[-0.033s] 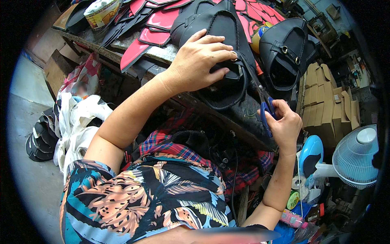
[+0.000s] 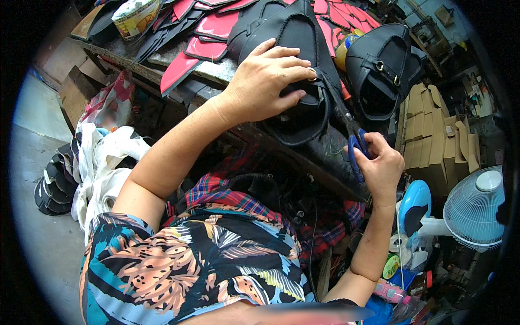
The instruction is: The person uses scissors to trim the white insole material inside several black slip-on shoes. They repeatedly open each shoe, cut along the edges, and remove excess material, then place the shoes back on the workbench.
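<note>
My left hand [image 2: 271, 81] lies over a black shoe upper [image 2: 298, 32] at the bench edge. Its thumb and fingers hold the upper beside a small metal ring [image 2: 312, 73]. Below that hand a black strap loop [image 2: 326, 116] hangs over the edge. My right hand [image 2: 382, 162] grips scissors with blue handles [image 2: 355, 151]. Their dark blades point up and left to the strap beside the ring. Whether the blade tips touch the strap, I cannot tell. Another black upper with a strap and metal rings [image 2: 379, 65] stands to the right.
Pink-and-black cut pieces [image 2: 211, 32] are heaped along the back of the bench, near a round tub [image 2: 135, 19]. Cardboard boxes [image 2: 433, 135] stand at the right, above a fan [image 2: 474, 208]. White cloth [image 2: 108, 168] hangs on the left.
My right hand and the scissors have shifted very slightly. The left hand and the upper stay where they were.
</note>
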Action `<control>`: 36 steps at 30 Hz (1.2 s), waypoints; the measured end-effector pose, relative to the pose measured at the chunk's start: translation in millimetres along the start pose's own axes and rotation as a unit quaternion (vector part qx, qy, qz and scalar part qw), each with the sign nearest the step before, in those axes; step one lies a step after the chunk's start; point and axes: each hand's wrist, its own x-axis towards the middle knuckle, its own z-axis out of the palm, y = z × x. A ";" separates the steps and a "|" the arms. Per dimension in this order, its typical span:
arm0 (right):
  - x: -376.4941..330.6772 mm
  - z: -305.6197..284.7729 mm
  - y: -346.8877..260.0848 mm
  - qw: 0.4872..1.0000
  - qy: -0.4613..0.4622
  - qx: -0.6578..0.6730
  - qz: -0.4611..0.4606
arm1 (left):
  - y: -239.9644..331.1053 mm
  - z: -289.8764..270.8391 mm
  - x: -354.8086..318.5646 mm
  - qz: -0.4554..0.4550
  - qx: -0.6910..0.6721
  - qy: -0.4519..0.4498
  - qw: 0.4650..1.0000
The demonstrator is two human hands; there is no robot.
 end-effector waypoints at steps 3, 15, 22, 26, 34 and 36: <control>3.1 -9.5 1.4 1.000 -0.001 -0.026 -0.013 | -1.6 1.3 0.5 0.006 -0.002 0.018 1.000; -8.8 3.9 13.5 0.987 -0.010 0.147 0.070 | -1.7 1.5 0.9 0.003 0.000 0.014 1.000; -35.5 16.3 14.5 0.990 0.021 0.113 0.083 | -1.4 1.8 2.3 -0.001 -0.002 0.013 1.000; -40.8 26.5 12.8 0.997 0.009 0.060 0.052 | -1.4 2.5 3.4 -0.002 0.001 0.012 1.000; -35.1 28.2 11.4 0.993 0.026 0.094 0.061 | -1.3 3.9 4.7 -0.002 -0.007 0.012 1.000; -31.2 26.6 10.7 0.996 0.021 0.072 0.056 | -1.4 4.1 4.9 -0.003 -0.010 0.013 1.000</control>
